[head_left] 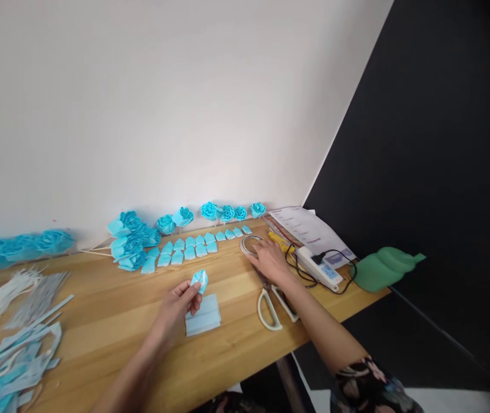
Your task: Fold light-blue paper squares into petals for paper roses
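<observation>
My left hand (184,295) pinches a small light-blue petal piece (199,280) between thumb and fingers, above the table. Below it lies a flat pale-blue folded sheet (204,316). My right hand (270,261) reaches across to a pale ring-shaped coil (246,245), fingers stretched out over its right side; whether they touch it I cannot tell. Just beyond those fingers is a yellow tool (279,241), partly hidden. Under my right wrist rest scissors (269,312) with cream handles, their blades partly covered. Rows of cut blue petals (189,252) lie behind my left hand.
Blue paper flowers (130,241) line the wall, some on sticks. A white power strip (320,268) with a black cord and printed papers (309,229) lie at right, beside a green bottle-shaped sheet (384,268). White strands (2,301) and blue strips (16,367) cover the left.
</observation>
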`<action>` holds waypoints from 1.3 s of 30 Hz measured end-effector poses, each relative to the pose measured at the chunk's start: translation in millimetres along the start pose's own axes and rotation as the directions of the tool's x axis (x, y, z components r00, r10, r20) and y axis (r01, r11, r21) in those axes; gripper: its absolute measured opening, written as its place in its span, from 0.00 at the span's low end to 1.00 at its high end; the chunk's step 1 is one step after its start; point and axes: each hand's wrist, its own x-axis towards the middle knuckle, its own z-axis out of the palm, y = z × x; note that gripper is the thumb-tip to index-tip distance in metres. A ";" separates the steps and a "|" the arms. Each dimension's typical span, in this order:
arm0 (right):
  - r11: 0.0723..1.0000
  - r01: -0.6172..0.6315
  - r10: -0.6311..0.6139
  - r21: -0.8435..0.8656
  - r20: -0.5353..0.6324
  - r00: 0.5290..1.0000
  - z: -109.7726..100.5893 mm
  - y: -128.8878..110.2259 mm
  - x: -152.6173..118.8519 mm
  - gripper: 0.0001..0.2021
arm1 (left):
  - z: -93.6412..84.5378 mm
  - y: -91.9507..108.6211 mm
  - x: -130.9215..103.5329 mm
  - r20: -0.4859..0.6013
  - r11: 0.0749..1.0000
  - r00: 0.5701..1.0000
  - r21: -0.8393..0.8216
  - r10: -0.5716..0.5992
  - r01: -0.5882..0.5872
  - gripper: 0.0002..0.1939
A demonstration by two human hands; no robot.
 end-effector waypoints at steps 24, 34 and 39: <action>0.220 0.024 -0.476 0.975 0.086 0.875 -4.1 -81.9 -10.9 0.23 | -1.3 13.6 3.9 -0.044 0.991 0.990 0.005 0.131 -0.131 0.19; 0.171 0.025 -0.405 0.985 0.047 0.913 2.6 -95.4 -2.3 0.20 | -4.3 17.6 4.5 -0.089 0.976 0.975 0.101 0.203 -0.194 0.19; 0.188 0.040 -0.449 0.981 0.050 0.892 -1.7 -93.1 -2.4 0.19 | -6.3 18.7 5.6 -0.102 0.964 0.972 0.180 0.214 -0.194 0.19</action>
